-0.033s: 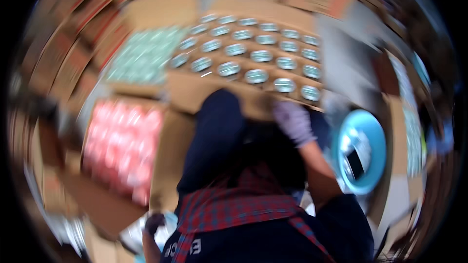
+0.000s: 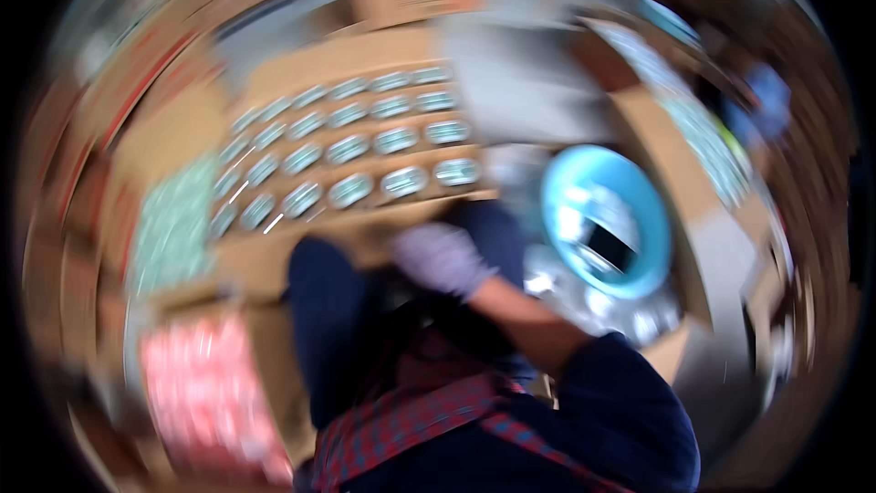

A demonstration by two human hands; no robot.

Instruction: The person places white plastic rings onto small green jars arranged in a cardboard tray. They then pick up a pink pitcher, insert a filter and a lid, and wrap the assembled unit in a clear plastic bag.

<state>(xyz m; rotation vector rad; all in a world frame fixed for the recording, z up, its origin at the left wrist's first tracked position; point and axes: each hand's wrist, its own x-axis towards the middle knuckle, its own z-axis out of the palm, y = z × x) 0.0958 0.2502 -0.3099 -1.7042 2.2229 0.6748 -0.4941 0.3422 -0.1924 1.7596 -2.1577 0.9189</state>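
1. Head view, right hand: the right hand (image 2: 440, 258), in a pale glove, is between the left knee (image 2: 321, 283) and the right knee (image 2: 493, 230), just beside the near edge of the open box (image 2: 333, 53). Blur hides the fingers; I cannot tell whether they are curled, loose or grasping something, nor whether they touch the cardboard.
2. Head view, left hand: the left hand is out of view, so its fingers cannot be told.
3. Head view, ahead: the box lies beyond the knees, with jars (image 2: 350, 190) in slanting rows, their round tops silvery green.
4. Head view, left side: green packs (image 2: 178, 224) lie beside the box; nearer the person are pink packs (image 2: 210, 393).
5. Head view, right side: a blue basin (image 2: 662, 228) holds a dark, flat object (image 2: 610, 246); clear plastic (image 2: 630, 312) lies just beside the basin. Beyond stands a long carton (image 2: 671, 169) with pale green contents.
6. Head view, lower edge: a checked apron (image 2: 401, 424) covers the lap.
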